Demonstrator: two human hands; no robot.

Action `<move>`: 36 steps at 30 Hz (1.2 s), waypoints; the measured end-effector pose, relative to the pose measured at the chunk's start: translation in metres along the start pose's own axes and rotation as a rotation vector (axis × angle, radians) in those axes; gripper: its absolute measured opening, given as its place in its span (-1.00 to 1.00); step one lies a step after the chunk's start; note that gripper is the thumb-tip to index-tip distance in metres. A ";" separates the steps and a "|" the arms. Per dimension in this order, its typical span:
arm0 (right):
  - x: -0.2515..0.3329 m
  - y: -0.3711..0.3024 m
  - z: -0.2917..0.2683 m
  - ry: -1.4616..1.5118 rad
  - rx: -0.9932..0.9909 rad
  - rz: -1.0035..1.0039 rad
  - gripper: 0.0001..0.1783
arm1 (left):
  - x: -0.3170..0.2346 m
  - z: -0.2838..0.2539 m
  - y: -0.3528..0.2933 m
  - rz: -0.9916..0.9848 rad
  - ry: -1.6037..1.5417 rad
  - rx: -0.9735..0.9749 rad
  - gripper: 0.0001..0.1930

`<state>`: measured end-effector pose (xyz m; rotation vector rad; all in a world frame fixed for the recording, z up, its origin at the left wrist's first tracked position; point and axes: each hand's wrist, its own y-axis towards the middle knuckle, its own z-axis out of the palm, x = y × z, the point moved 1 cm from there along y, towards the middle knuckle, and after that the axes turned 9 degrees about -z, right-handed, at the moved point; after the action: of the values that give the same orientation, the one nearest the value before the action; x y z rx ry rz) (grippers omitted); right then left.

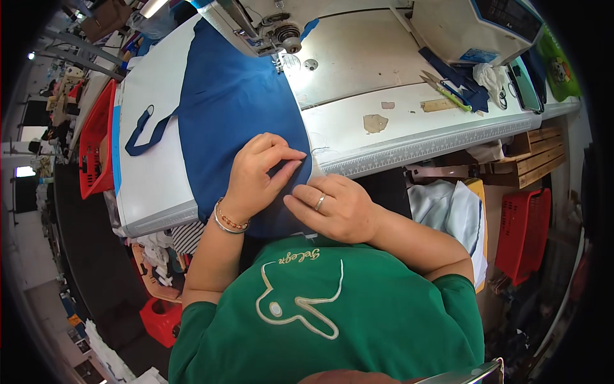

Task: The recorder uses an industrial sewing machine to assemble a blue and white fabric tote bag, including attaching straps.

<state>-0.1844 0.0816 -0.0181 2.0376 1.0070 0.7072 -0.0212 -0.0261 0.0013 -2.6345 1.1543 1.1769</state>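
A large piece of dark blue cloth (pixel 224 109) lies under the head of a sewing machine (pixel 259 29) and hangs over the table's front edge towards my lap. A narrow blue strap (pixel 144 144) with a loop at its end sticks out from the cloth's left side. Near the cloth's right edge, my left hand (pixel 259 169) is closed, thumb and forefinger pinching at the fabric. Just below and to the right, my right hand (pixel 339 208) has its fingers curled on that same edge. The cloth between the fingertips is partly hidden.
Along the table front runs a ruler strip (pixel 422 142). Scissors (pixel 448 89), a phone (pixel 526 83) and dark blue scraps (pixel 464 80) lie at the right. Red baskets (pixel 97 144) stand beside the table, one far right (pixel 523 233). Pale cloth (pixel 448 214) sits by my right elbow.
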 end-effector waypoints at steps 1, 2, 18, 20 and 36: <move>0.000 -0.001 0.000 0.003 0.021 0.008 -0.66 | 0.000 0.000 0.000 0.005 0.000 -0.009 -0.82; 0.000 -0.001 0.000 0.006 0.020 0.010 -0.64 | -0.001 0.000 0.000 -0.005 -0.005 -0.009 -0.82; -0.022 -0.007 -0.020 -0.054 0.228 0.271 -0.36 | -0.008 -0.004 0.004 0.091 0.043 0.008 -0.84; -0.027 -0.005 -0.020 -0.038 0.282 0.281 -0.27 | -0.009 -0.008 0.000 0.093 0.047 -0.009 -0.84; -0.029 -0.002 -0.015 -0.087 0.289 0.249 -0.38 | 0.028 -0.069 -0.059 -0.245 0.584 -0.234 -0.53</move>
<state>-0.2119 0.0641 -0.0150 2.4537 0.8528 0.6196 0.0726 -0.0218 0.0175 -3.3058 0.7261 0.5378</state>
